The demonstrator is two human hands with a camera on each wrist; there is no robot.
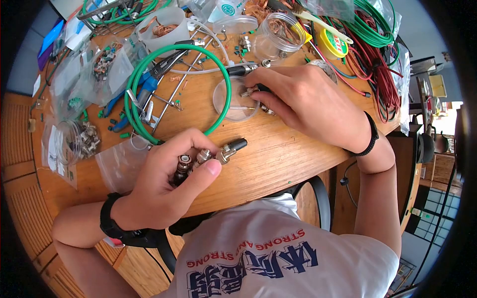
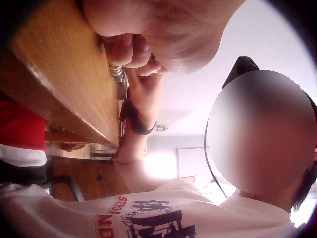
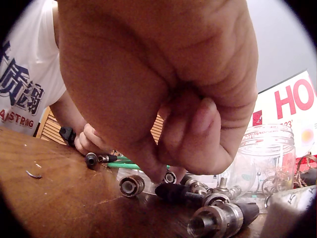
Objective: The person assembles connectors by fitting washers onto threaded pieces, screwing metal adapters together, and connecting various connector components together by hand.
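My left hand [image 1: 166,181] holds several metal BNC connectors [image 1: 183,162] in its curled fingers. One connector with a black boot [image 1: 239,144] sticks out past the thumb tip, over the wooden table. In the left wrist view a little of the metal connector [image 2: 118,73] shows under the fingers. My right hand [image 1: 315,97] pinches another BNC connector [image 1: 247,92] at the edge of a clear round lid [image 1: 222,102]. In the right wrist view its black boot [image 3: 173,193] shows below the fingertips. More connectors [image 3: 215,220] lie on the table close to them.
A green cable loop [image 1: 226,94] lies left of the lid, over blue-handled pliers [image 1: 147,83] and a wire rack. Behind stand a clear jar [image 1: 278,42], a white cup [image 1: 164,30] and a yellow tub [image 1: 332,44]. A red cable coil [image 1: 382,84] lies at right, a jar of connectors [image 1: 69,141] at left.
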